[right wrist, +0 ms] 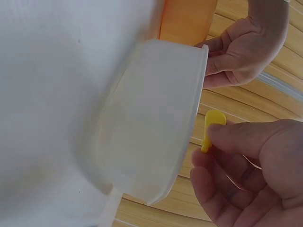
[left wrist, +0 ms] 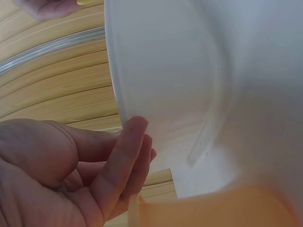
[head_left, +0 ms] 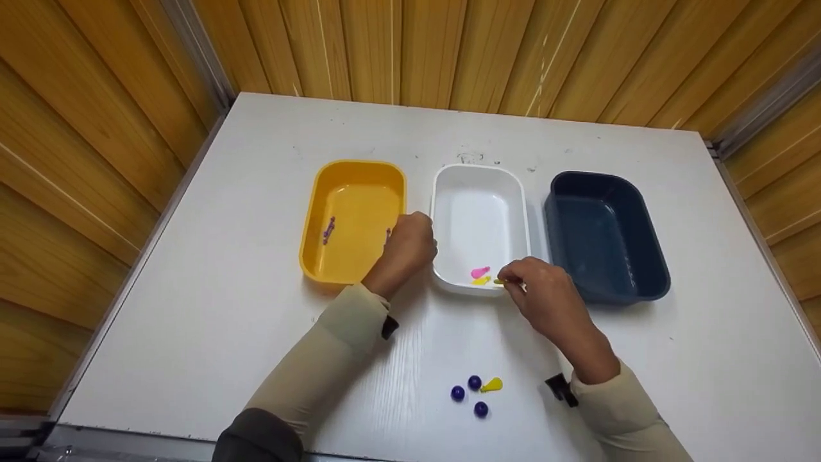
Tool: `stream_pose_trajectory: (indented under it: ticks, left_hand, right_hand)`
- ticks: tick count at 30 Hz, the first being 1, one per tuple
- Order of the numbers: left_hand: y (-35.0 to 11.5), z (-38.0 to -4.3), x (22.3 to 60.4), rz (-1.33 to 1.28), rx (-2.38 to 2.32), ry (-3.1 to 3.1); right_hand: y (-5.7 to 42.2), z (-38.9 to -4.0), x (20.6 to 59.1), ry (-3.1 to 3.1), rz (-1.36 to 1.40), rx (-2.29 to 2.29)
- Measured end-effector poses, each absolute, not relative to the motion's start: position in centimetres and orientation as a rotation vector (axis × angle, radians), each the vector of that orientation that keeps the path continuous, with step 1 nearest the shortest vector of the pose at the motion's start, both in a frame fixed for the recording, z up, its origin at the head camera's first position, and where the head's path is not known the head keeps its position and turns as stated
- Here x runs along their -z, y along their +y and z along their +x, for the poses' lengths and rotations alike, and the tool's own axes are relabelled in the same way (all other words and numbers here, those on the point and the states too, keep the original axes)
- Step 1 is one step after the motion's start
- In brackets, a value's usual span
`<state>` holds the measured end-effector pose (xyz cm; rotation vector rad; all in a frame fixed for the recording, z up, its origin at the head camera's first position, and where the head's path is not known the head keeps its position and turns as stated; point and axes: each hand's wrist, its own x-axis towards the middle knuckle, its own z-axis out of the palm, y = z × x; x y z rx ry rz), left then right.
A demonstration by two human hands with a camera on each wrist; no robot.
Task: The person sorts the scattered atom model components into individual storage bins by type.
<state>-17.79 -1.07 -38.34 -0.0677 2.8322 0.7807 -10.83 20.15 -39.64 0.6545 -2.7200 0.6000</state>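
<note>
My right hand (head_left: 548, 298) pinches a small yellow spoon-shaped piece (right wrist: 214, 126) between thumb and fingers, over the near right corner of the white bin (head_left: 480, 168). Inside that bin, near its front wall, lie a pink piece (head_left: 480, 273) and a yellow piece (head_left: 481, 281) of similar shape. Between the yellow bin (head_left: 354, 276) and the white one is my left hand (head_left: 407, 244). Its fingers are loosely bent by the white bin's rim in the left wrist view, with nothing seen in them. One thin purple piece (head_left: 329, 231) lies in the yellow bin; another (head_left: 387, 236) shows beside my left hand.
A dark blue bin (head_left: 600, 298) stands to the right. On the white table (head_left: 192, 333) nearer me lie three dark purple balls (head_left: 474, 383) with a yellow spoon-shaped piece (head_left: 492, 385) next to them. Wood-panelled walls (head_left: 436, 51) border the table's far edge and sides.
</note>
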Motion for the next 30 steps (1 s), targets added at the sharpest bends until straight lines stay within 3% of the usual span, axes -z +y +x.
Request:
stream_pose_trajectory:
  ticks: [30]
  left_hand:
    - [-1.3,-17.8,38.4,-0.015,-0.788,2.867]
  right_hand:
    - [20.7,-10.2,39.6,-2.808,0.685,-0.6]
